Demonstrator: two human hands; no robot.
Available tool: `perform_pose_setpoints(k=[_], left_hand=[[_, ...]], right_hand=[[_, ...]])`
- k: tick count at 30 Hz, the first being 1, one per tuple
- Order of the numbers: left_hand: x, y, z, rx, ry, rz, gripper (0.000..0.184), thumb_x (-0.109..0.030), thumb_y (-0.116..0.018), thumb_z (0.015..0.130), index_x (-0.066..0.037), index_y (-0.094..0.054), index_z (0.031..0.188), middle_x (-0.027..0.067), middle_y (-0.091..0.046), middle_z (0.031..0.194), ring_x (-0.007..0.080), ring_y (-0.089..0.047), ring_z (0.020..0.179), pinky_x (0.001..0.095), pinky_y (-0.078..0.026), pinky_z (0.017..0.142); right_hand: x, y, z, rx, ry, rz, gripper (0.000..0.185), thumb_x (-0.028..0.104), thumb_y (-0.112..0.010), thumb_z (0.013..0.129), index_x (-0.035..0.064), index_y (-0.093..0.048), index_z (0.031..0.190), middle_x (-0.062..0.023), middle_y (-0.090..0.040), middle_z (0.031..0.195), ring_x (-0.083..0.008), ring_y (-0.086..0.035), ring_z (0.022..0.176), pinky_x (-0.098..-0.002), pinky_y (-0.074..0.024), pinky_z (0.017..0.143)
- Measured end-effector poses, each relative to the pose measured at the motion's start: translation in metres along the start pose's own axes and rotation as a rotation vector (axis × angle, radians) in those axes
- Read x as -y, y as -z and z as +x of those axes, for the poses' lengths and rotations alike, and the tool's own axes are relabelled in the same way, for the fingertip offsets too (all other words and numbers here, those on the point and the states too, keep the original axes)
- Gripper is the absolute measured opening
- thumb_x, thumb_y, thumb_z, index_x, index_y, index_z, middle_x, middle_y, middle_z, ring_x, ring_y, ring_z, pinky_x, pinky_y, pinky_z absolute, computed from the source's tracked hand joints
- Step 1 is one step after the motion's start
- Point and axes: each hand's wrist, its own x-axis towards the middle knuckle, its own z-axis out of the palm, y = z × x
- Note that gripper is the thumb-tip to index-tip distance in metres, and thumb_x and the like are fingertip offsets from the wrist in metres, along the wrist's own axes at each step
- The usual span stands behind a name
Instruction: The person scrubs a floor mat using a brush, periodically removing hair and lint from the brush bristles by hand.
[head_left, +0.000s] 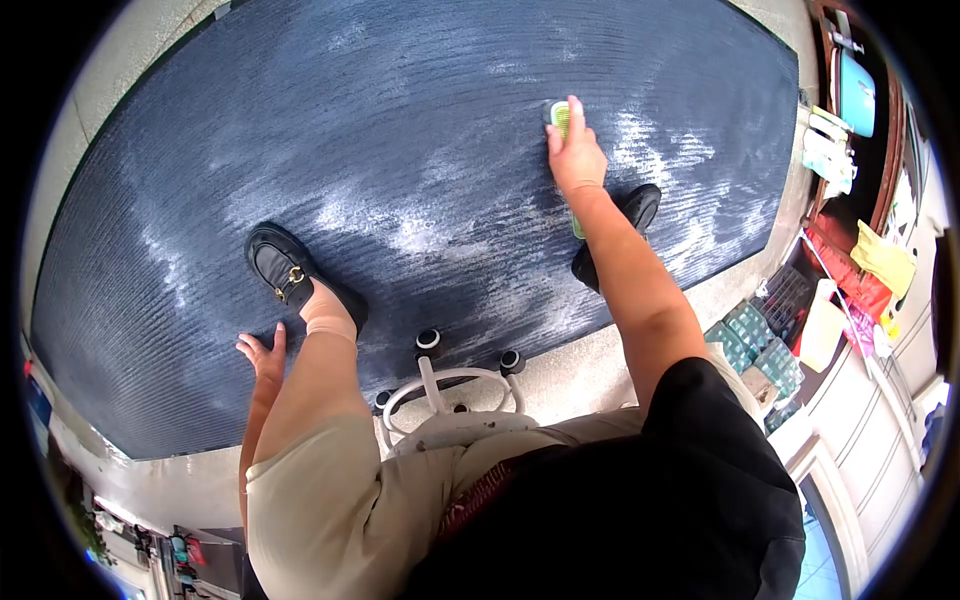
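A large dark ribbed mat [420, 130] covers the ground before me, with whitish foam-like patches across it. My right hand [577, 155] is closed around a green and grey scrub brush [560, 118], held low over the mat; whether its bristles touch is hidden. Past my wrist a bit of green shows beside the right black shoe [640, 208], perhaps the brush's handle. Outside my left leg, my left hand [264, 354] rests at the mat with fingers spread and nothing held. The left black shoe [285, 270], with a gold buckle, stands on the mat.
Beneath me is a white wheeled stool [455, 430], its casters at the mat's near edge. Pale concrete [570, 385] borders the mat. At right stand green patterned boxes [760, 350], a yellow cloth [884, 262] and a blue container [857, 92].
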Motion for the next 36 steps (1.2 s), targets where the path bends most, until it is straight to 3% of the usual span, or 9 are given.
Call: perform_pose_setpoints(k=[2,6,10,13,20,23,26,29,36], left_hand=[[0.012,-0.006,-0.006,-0.01,-0.009,-0.01,0.119,-0.067,-0.065,0.075,-0.006,0.005,0.15,0.028,0.013,0.153,0.0416,0.005,0.144,0.0445,-0.011,0.117],[-0.017,0.003,-0.009,-0.049,-0.022,0.029,0.12,-0.067,-0.064,0.075,-0.005,0.006,0.15,0.0278,0.013,0.153,0.041,0.007,0.144,0.0447,-0.008,0.118],[-0.074,0.037,-0.044,-0.073,0.194,-0.235,0.12,-0.068,-0.062,0.076,-0.005,0.008,0.15,0.0285,0.013,0.153,0.0446,0.007,0.143,0.0482,-0.006,0.117],[-0.083,0.041,-0.042,-0.091,0.202,-0.257,0.12,-0.069,-0.061,0.076,-0.004,0.01,0.149,0.0293,0.013,0.153,0.0478,0.007,0.142,0.0506,-0.005,0.117],[-0.082,0.033,-0.043,-0.119,0.22,-0.223,0.12,-0.072,-0.057,0.076,-0.004,0.009,0.149,0.0291,0.01,0.153,0.0477,0.001,0.142,0.0506,-0.009,0.117],[-0.092,0.048,-0.049,-0.075,0.259,-0.128,0.119,-0.076,-0.053,0.076,-0.005,0.007,0.15,0.0253,0.008,0.155,0.0406,-0.004,0.145,0.0502,-0.013,0.116],[-0.1,0.059,-0.051,-0.029,0.311,-0.099,0.119,-0.075,-0.055,0.075,-0.007,0.007,0.151,0.0232,0.007,0.156,0.0402,-0.005,0.145,0.0516,-0.012,0.116],[-0.088,0.051,-0.038,-0.013,0.324,-0.088,0.119,-0.075,-0.056,0.074,-0.009,0.007,0.151,0.0215,0.006,0.157,0.0386,-0.006,0.145,0.0531,-0.012,0.115],[-0.109,0.066,-0.061,-0.047,0.326,-0.138,0.12,-0.071,-0.062,0.072,-0.007,0.002,0.151,0.0216,0.002,0.157,0.0362,-0.01,0.145,0.0542,-0.014,0.115]], right_hand=[[-0.038,0.01,0.029,-0.072,-0.356,0.066,0.061,0.036,-0.052,0.093,0.0155,-0.024,0.144,-0.0248,-0.065,0.098,-0.0417,-0.065,0.086,-0.0495,-0.0509,0.075],[0.015,-0.011,-0.003,-0.115,-0.413,0.253,0.065,0.035,-0.052,0.093,0.0149,-0.021,0.145,-0.0281,-0.063,0.097,-0.0439,-0.063,0.088,-0.0505,-0.0497,0.078],[0.09,-0.017,-0.083,0.408,0.136,0.185,0.067,0.039,-0.055,0.092,0.0242,-0.02,0.147,-0.0252,-0.06,0.1,-0.0432,-0.064,0.084,-0.0507,-0.0508,0.076],[0.058,0.001,-0.05,0.437,0.342,-0.075,0.065,0.04,-0.055,0.092,0.0288,-0.022,0.146,-0.0226,-0.06,0.099,-0.0432,-0.063,0.082,-0.0501,-0.0516,0.075],[-0.013,0.01,0.055,-0.094,-0.519,0.12,0.067,0.037,-0.052,0.093,0.0115,-0.02,0.146,-0.0254,-0.064,0.103,-0.0405,-0.063,0.095,-0.0489,-0.0496,0.08],[0.081,-0.01,0.009,-0.031,-0.266,0.236,0.068,0.036,-0.054,0.092,0.0128,-0.019,0.146,-0.0256,-0.062,0.099,-0.0428,-0.063,0.09,-0.0496,-0.0497,0.079],[0.176,-0.019,-0.057,0.388,0.161,0.198,0.069,0.038,-0.056,0.092,0.0242,-0.019,0.148,-0.0241,-0.059,0.1,-0.04,-0.065,0.083,-0.0477,-0.0518,0.076],[0.177,-0.015,-0.06,0.485,0.442,0.107,0.063,0.038,-0.055,0.092,0.0329,-0.023,0.146,-0.0216,-0.057,0.097,-0.0378,-0.065,0.077,-0.0467,-0.0534,0.072],[0.002,0.032,0.067,0.019,-0.481,0.099,0.064,0.038,-0.048,0.095,0.0133,-0.019,0.147,-0.0256,-0.063,0.105,-0.042,-0.064,0.094,-0.0498,-0.0494,0.081]])
